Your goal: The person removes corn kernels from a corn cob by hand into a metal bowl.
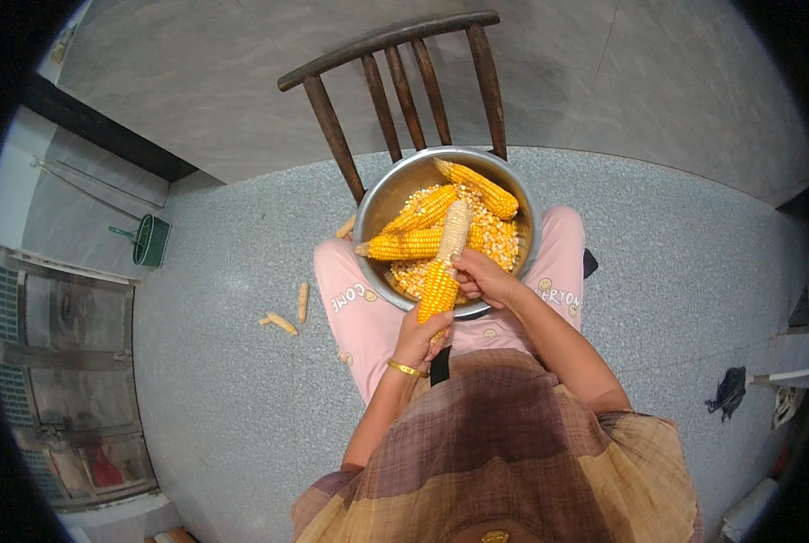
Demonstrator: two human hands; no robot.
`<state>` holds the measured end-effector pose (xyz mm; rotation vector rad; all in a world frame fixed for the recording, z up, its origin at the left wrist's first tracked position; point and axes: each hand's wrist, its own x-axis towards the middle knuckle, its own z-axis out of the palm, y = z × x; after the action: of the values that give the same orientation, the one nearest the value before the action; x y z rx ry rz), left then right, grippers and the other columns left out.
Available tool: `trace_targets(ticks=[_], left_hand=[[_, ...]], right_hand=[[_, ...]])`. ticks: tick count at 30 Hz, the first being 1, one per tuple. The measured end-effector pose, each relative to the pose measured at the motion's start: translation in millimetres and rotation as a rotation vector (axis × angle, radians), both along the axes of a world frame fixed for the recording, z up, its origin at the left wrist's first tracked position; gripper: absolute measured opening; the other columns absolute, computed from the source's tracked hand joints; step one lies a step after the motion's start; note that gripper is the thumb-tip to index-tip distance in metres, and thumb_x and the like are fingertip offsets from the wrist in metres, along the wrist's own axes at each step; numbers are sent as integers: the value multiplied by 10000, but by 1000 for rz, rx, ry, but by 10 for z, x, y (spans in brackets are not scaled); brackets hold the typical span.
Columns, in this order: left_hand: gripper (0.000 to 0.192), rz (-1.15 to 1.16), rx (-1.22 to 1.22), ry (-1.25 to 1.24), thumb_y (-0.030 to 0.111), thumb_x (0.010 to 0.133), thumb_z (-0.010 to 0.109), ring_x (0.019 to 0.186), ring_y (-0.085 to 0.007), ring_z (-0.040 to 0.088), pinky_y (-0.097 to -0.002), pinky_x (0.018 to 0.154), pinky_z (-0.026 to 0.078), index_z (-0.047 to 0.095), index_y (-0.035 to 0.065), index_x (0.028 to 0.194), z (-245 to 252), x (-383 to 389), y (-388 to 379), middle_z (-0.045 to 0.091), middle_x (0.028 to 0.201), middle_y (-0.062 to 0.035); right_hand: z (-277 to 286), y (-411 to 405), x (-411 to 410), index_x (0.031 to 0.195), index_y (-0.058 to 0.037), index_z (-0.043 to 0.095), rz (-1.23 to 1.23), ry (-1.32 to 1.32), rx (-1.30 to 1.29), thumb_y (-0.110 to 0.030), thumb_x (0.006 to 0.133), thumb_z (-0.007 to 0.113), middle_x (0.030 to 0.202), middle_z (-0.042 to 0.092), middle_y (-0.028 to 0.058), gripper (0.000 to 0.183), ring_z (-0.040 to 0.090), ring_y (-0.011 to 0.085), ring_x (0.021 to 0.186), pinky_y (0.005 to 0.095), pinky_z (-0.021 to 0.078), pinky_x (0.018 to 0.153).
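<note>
My left hand (423, 334) is closed around the lower end of a partly shelled corn cob (439, 288). The cob's upper half is bare and pale, while yellow kernels still cover the half nearer me. My right hand (482, 278) touches the cob's right side with thumb and fingertips, where bare core meets kernels; its other fingers are curled. Under the cob is a round metal basin (381, 197) between my knees. Loose corn kernels (499, 237) lie inside it, with whole ears of corn (475, 184) on top, one partly hidden behind the held cob.
A dark wooden chair (404, 95) stands against the grey wall beyond the basin. Bare cobs (302, 303) lie on the speckled floor (221, 380) to the left. Farther left are a green plastic bin (151, 241) and a framed glass door (82, 377). A black plastic bag (728, 392) lies at right.
</note>
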<state>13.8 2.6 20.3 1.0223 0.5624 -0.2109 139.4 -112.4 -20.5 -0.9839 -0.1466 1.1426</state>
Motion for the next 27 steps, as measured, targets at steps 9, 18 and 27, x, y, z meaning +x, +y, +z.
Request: trace_targets(ticks=[9,18,27], left_hand=[[181,44,208,13,70,740,602,346,-51,349,-182,299,260,478,23,863,-92,7,-66,478,580,-11],[191,12,-105,25,84,743,611,333,-46,352,-168,291,260,478,27,869,-36,5,38,487,582,-21],[184,1,66,5,137,770,587,321,-48,347,-161,281,248,470,31,863,-39,22,2,485,582,-37]], right_hand=[[28,46,-15,896,-114,410,1,12,-35,-327,847,487,630,370,-50,232,283,26,450,176,199,376],[-3,-3,5,949,-83,427,-4,-23,24,-335,820,539,662,419,-38,305,295,26,452,163,204,375],[83,33,-42,1041,-62,419,7,-179,-48,-325,823,535,679,450,-25,361,291,30,440,172,209,378]])
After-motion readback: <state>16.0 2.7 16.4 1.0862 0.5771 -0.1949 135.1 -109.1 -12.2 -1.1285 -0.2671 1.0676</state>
